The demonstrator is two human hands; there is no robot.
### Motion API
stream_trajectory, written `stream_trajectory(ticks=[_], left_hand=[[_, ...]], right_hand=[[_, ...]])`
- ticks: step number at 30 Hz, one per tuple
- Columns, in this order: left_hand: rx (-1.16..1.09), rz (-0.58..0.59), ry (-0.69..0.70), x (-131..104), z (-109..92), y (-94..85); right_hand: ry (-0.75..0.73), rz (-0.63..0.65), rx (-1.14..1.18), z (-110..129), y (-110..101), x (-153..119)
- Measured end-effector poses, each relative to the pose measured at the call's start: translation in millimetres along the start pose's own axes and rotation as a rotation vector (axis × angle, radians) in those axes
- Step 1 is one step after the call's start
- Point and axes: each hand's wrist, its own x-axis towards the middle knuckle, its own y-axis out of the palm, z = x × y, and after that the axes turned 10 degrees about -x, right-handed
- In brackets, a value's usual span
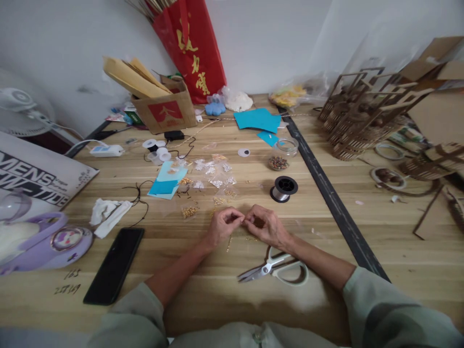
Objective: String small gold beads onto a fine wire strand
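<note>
My left hand point(226, 225) and my right hand point(265, 225) meet fingertip to fingertip above the wooden table, both pinched closed. What lies between the fingers is too small to make out. A short gold chain point(229, 243) shows just below my left hand. Under my right hand lie small gold pieces point(251, 239). Scissors point(273, 268) with pale handles rest in front of my right wrist, blades pointing left. A black spool of clear thread or wire point(283, 189) stands beyond my right hand. Gold beads point(189, 211) lie heaped beyond my left hand.
Small bags of silver pieces point(216, 182), blue cards point(164, 186) and a jar of brown beads point(279, 162) lie farther back. At left are a black phone point(114, 266) and a purple appliance point(47, 239). Woven baskets point(357, 113) stand right of a dark strip point(326, 193).
</note>
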Motion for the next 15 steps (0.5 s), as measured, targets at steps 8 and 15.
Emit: stream_trajectory(ticks=[8, 15], left_hand=[[-0.022, -0.010, -0.036, -0.6, -1.0, 1.7], [-0.047, -0.023, -0.062, 0.3, -4.8, 1.0]], right_hand=[[-0.032, 0.008, 0.002, 0.3, -0.8, 0.6], [-0.039, 0.002, -0.004, 1.6, -2.2, 1.2]])
